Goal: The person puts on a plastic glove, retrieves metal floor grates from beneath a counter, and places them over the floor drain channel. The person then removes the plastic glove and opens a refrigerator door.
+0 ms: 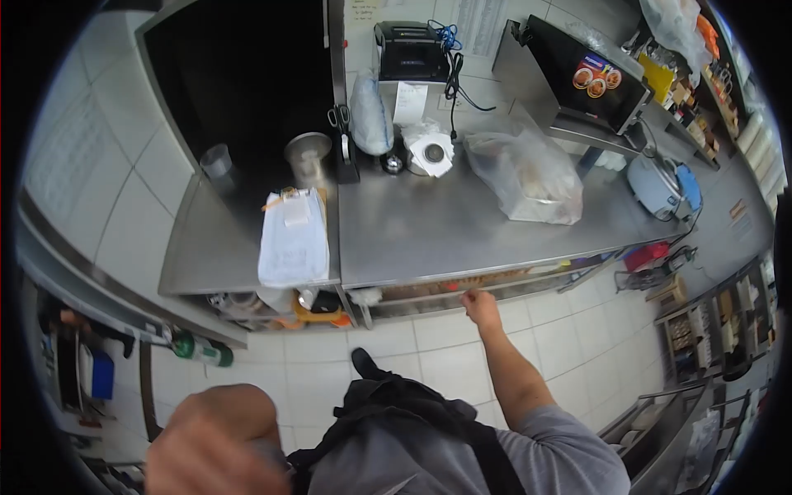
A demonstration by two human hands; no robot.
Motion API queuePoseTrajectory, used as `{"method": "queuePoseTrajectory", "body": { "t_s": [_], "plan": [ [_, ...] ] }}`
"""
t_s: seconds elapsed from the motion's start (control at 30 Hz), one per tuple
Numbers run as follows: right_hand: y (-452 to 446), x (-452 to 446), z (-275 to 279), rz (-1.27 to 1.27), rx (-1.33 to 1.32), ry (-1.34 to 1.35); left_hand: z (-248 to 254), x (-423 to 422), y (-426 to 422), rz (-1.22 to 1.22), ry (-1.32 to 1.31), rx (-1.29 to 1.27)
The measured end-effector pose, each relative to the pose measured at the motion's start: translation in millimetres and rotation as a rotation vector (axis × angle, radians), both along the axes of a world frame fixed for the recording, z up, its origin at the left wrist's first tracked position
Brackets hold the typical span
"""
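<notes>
L hand: my L hand (202, 454) is low in view, close to cam; blurred, can't tell if spread, closed or holding anything.
Clipboard: clipboard (294, 239) w/ papers lies flat nr front edge of surface (412, 227), prob. for quick reading/writing.
Scissors: scissors (338, 120) upright in black holder (347, 167), handles up, prob. for easy grab.
R hand: my R hand (480, 307) is out nr surface's front edge, over lower shelf (404, 312) in view; fingers curled together, nothing seen in grip. Arm prob. out for reach or balance.
Bag: clear plastic bag (528, 177) w/ contents sits on surface, right of centre; prob. wrapped to hold contents together.
Screen: monitor (590, 78) raised above surface, prob. for viewing while standing. Shows food pics + heading, wording unclear; bezel brand too small.
Slip: paper slip (410, 103) hangs below black printer (410, 56); print illegible. Wall sheets (478, 29): too small to read.
</notes>
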State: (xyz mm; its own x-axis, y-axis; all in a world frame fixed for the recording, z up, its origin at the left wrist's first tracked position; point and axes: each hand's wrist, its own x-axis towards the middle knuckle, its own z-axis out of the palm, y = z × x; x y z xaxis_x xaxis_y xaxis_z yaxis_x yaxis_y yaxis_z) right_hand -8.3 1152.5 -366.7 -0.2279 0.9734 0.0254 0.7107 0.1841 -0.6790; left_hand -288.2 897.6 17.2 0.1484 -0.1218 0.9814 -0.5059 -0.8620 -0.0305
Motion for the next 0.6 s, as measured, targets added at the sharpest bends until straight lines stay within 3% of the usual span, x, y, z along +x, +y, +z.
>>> {"method": "queuePoseTrajectory", "body": {
  "t_s": [0.07, 0.1, 0.2, 0.27, 0.37, 0.43, 0.53, 0.57, 0.6],
  "plan": [
    [48, -33, 11, -0.05, -0.011, 0.114, -25, -47, 34, 0.221, 0.261, -0.474],
    [79, -52, 25, -0.054, 0.006, 0.131, -58, -17, 41, 0.483, -0.342, -1.02],
    [155, -101, 82, -0.074, 0.198, 0.212, -138, -79, 144, 0.649, 0.396, -1.39],
    [207, -134, 117, -0.092, 0.237, 0.294, -194, -99, 185, 0.952, 0.789, -1.476],
    [298, -183, 140, -0.113, 0.344, 0.45, -223, -109, 228, 0.999, 0.908, -1.629],
    [364, -212, 149, -0.106, 0.483, 0.346, -230, -113, 258, 0.985, 0.793, -1.712],
    [457, -251, 146, -0.088, 0.424, 0.347, -234, -111, 303, 1.099, 0.627, -1.701],
    [483, -263, 137, -0.073, 0.398, 0.362, -234, -109, 317, 1.073, 0.589, -1.744],
    [513, -274, 116, 0.002, 0.561, 0.498, -233, -107, 332, 1.043, 0.558, -1.786]
  ]
}}
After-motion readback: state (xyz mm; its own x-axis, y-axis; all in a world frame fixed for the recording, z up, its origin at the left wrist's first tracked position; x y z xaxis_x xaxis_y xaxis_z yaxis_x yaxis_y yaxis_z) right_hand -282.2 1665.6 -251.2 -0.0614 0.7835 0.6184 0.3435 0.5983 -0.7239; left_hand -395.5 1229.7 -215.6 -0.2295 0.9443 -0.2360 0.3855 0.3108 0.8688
